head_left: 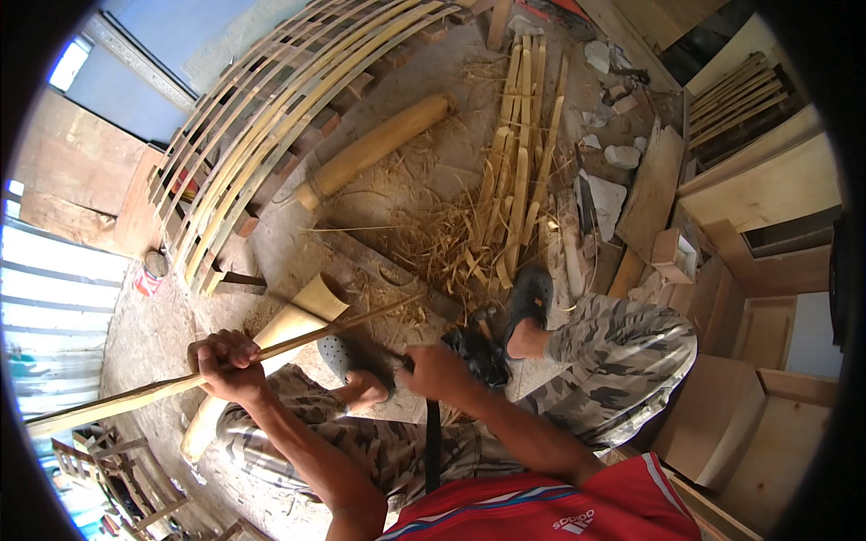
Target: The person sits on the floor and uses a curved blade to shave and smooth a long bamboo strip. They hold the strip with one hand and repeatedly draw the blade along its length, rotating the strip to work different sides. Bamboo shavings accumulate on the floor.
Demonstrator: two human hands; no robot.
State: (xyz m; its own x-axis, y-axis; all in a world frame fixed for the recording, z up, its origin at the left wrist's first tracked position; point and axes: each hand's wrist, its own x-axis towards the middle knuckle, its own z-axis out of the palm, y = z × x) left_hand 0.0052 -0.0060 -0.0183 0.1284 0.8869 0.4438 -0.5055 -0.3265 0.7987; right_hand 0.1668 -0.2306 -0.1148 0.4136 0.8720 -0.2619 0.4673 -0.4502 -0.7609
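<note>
My left hand (230, 365) is closed around a long bamboo strip (117, 398), which slants from the lower left up toward the middle. Beyond that hand the strip narrows, and its far end lies over the littered floor. My right hand (437, 371) is a fist around a dark handle (408, 362); what tool it belongs to, I cannot make out. A black strap-like piece (433, 446) hangs below that fist, over my camouflage trousers. Under the strip, by my left leg, a thick bamboo piece (316, 302) leans with its cut end facing away.
Split bamboo pieces (519, 153) lie among shavings (424, 234) ahead of my feet. A bamboo pole (374, 149) rests farther off. Long slats (298, 99) lie across bricks at far left. A black bag (478, 352) sits between my shoes. Rubble (622, 155) and wooden cabinets (758, 180) flank the right.
</note>
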